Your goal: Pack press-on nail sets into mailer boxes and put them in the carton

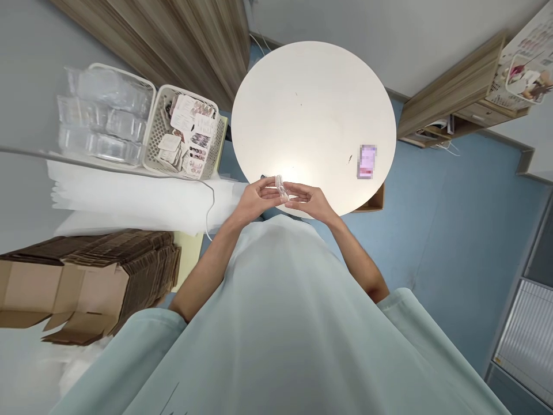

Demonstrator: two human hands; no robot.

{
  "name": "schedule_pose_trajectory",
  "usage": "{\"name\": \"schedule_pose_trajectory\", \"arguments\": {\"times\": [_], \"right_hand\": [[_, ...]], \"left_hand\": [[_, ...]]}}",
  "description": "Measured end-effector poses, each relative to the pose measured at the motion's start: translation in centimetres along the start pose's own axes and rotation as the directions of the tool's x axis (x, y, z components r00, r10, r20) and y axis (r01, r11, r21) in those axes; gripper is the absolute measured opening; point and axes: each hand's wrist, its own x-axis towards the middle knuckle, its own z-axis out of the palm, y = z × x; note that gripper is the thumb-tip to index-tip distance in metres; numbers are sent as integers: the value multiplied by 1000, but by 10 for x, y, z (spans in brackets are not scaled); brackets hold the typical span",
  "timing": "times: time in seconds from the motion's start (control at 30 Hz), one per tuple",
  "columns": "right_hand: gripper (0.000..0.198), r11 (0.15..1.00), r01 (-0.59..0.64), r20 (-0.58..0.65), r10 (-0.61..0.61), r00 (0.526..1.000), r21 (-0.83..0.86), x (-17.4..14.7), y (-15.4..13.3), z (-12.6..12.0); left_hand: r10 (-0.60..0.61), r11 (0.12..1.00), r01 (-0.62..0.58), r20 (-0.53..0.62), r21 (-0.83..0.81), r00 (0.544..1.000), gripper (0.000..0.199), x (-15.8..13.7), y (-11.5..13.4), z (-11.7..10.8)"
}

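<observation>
Both my hands meet over the near edge of the round white table [311, 104]. Between their fingertips is a small clear, shiny plastic piece [281, 187]; its exact kind is too small to make out. My left hand [254, 202] has its fingers closed on the left side of it. From the other side, my right hand [314, 202] pinches it with thumb and fingers. A tiny dark object [263, 176] shows just beyond my left fingers, partly hidden.
A blurred pink-purple rectangle [367, 162] lies at the table's right. To the left stand a basket of carded items [156, 129], clear plastic boxes [116, 124], white sheeting [142, 199] and stacked flattened cardboard boxes [149, 265]. A wooden cabinet [453, 86] is at right.
</observation>
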Motion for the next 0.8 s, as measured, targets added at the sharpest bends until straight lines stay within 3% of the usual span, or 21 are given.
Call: {"name": "schedule_pose_trajectory", "arguments": {"times": [0.5,0.8], "right_hand": [[81,1000,-13,-6,13,1000,-11,-8,4,5],[71,996,47,-59,-52,997,-72,-4,3,5]], "left_hand": [[31,999,-27,118,-38,993,80,-6,-10,-14],[55,998,-56,123,2,991,113,-3,-16,-37]]}}
